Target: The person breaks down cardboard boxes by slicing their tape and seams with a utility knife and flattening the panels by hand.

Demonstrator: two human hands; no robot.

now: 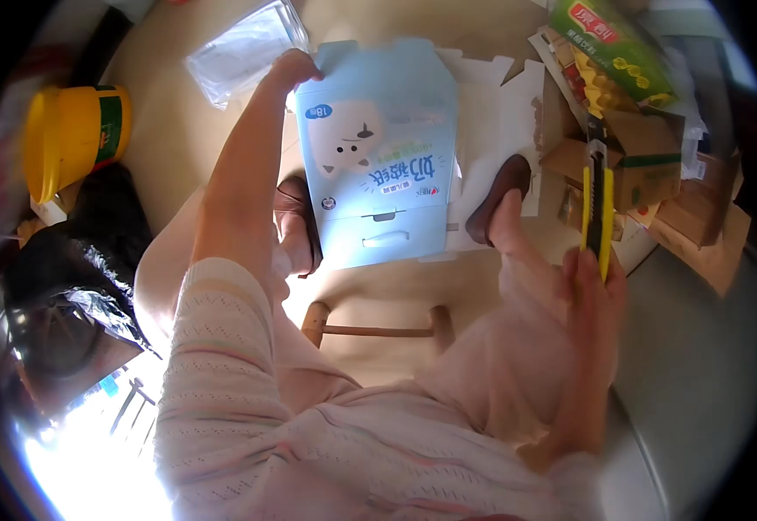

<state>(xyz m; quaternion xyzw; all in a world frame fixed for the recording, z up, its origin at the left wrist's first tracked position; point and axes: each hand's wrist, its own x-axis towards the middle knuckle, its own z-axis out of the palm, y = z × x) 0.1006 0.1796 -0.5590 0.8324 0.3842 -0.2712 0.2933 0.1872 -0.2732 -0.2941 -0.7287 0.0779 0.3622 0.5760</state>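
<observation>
The blue box (404, 95) is in the upper middle of the frame, between two brown shoes (500, 198). It is made of card and has a white bear's head and upside-down writing on it. It looks quite flat. It should be light, and stiff enough to stay straight, but it may bend at its folds. The shiny front may be a bit slippery. A good place to grab it is an edge or a corner, with fingers well away from any blade. The slot low on the box looks like a weak spot.

The left hand (296, 69) is closed on the box's upper left corner, with the thumb at the edge. White card (507, 91) lies along the right side; I can't tell if it is joined on.

At the right of the frame, the right hand (594, 282) is wrapped around a yellow knife (605, 221). The blade end points up, and the knife is apart from the box.

Farther out, a clear plastic pack (244, 54) is at upper left, near a yellow bucket (62, 143). A green carton (613, 50) and a brown box (652, 182) sit at upper right.
</observation>
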